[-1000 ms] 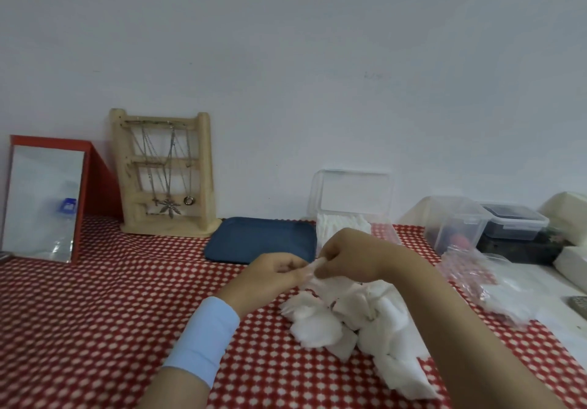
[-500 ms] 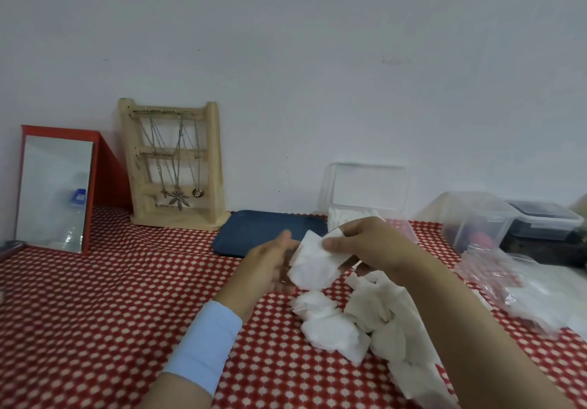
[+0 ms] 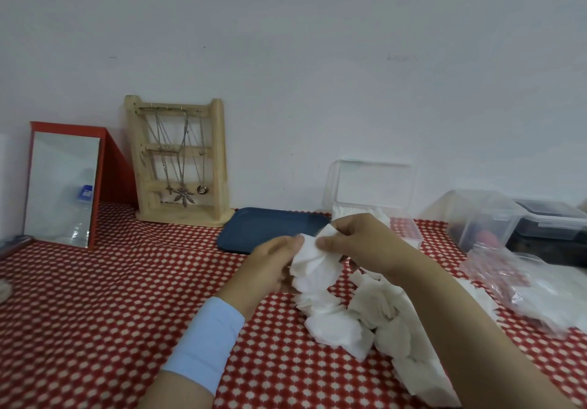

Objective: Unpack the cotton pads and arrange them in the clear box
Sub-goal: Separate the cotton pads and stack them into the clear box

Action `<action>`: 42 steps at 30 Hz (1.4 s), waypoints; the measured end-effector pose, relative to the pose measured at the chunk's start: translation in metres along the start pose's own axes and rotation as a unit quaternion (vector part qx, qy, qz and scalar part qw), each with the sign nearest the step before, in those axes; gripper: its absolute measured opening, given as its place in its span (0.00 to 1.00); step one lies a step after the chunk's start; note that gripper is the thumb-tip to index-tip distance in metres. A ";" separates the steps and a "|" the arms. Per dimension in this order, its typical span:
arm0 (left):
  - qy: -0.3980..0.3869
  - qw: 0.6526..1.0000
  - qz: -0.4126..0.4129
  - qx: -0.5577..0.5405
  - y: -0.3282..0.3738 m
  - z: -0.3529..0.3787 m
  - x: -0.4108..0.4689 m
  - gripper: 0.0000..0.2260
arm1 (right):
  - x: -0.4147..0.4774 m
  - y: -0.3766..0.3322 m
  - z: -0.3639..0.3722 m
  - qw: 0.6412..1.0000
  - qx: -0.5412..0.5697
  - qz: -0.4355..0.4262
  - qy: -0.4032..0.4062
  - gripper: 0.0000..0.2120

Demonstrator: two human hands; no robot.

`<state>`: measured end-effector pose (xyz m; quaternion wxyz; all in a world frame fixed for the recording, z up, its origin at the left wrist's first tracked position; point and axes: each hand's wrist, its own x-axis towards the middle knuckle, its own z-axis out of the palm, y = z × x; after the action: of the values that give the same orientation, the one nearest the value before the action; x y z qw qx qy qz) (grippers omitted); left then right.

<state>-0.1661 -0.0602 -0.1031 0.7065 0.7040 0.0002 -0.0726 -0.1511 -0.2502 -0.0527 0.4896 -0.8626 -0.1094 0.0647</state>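
Both hands hold one white cotton pad [image 3: 313, 265] above the red checked tablecloth. My left hand [image 3: 268, 268] grips its left side and my right hand [image 3: 359, 243] pinches its top edge. Below them a loose heap of cotton pads [image 3: 355, 323] lies on the cloth and runs toward the lower right under my right forearm. The clear box [image 3: 409, 233] stands just behind my right hand with its lid [image 3: 371, 183] raised, and white pads show inside it. The emptied plastic bag [image 3: 521, 278] lies at the right.
A dark blue tray [image 3: 266, 227] lies behind my left hand. A wooden jewellery stand [image 3: 181, 164] and a red-framed mirror [image 3: 63, 186] lean by the wall at the left. Other clear containers [image 3: 476, 214] and a dark lidded box [image 3: 552, 221] stand at the right.
The two hands lifted one pad off the heap and now hold it up between them. The camera view shifted slightly, with the hands a little higher over the heap.
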 end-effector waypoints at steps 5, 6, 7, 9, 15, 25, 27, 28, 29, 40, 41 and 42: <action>-0.028 0.987 0.063 0.145 -0.009 -0.004 -0.003 0.19 | 0.000 -0.002 0.005 1.000 -0.004 -0.007 0.029 0.04; -0.016 0.990 0.065 0.123 -0.009 -0.003 -0.003 0.17 | 0.001 -0.002 0.005 0.999 -0.002 -0.002 0.034 0.04; 0.004 0.993 0.064 0.097 -0.008 -0.003 -0.003 0.13 | 0.001 -0.001 0.005 0.999 0.005 0.005 0.038 0.05; 0.045 0.995 0.062 0.068 -0.006 -0.002 -0.003 0.05 | 0.002 0.001 0.004 0.999 0.026 0.019 0.043 0.05; 0.094 0.995 0.012 -0.023 -0.010 -0.007 -0.003 0.06 | 0.001 0.001 -0.009 0.988 -0.023 -0.004 0.155 0.08; -0.006 0.991 0.008 -0.131 -0.005 0.005 -0.009 0.10 | -0.003 -0.012 0.012 0.997 0.018 -0.041 0.066 0.04; -0.012 0.988 0.003 -0.156 -0.006 0.006 -0.010 0.10 | -0.002 -0.011 0.012 0.996 -0.006 -0.040 0.075 0.05; -0.014 0.986 -0.001 -0.164 -0.006 0.006 -0.010 0.11 | -0.002 -0.011 0.012 0.996 -0.017 -0.045 0.075 0.06; -0.016 0.986 -0.005 -0.169 -0.006 0.006 -0.010 0.11 | -0.002 -0.011 0.012 0.995 -0.030 -0.054 0.072 0.06; -0.044 0.984 -0.018 -0.174 0.000 0.007 -0.014 0.17 | -0.001 -0.012 0.007 0.983 -0.148 -0.082 0.076 0.15; -0.043 0.987 -0.007 -0.153 0.000 0.007 -0.014 0.18 | -0.001 -0.011 0.008 0.977 -0.169 -0.095 0.086 0.21; -0.042 0.989 0.002 -0.139 0.000 0.006 -0.014 0.18 | -0.001 -0.011 0.008 0.975 -0.178 -0.098 0.090 0.26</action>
<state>-0.1810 -0.0649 -0.1019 0.7968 0.5956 -0.0204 -0.1000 -0.1553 -0.2384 -0.0470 0.3398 -0.9234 -0.1587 -0.0822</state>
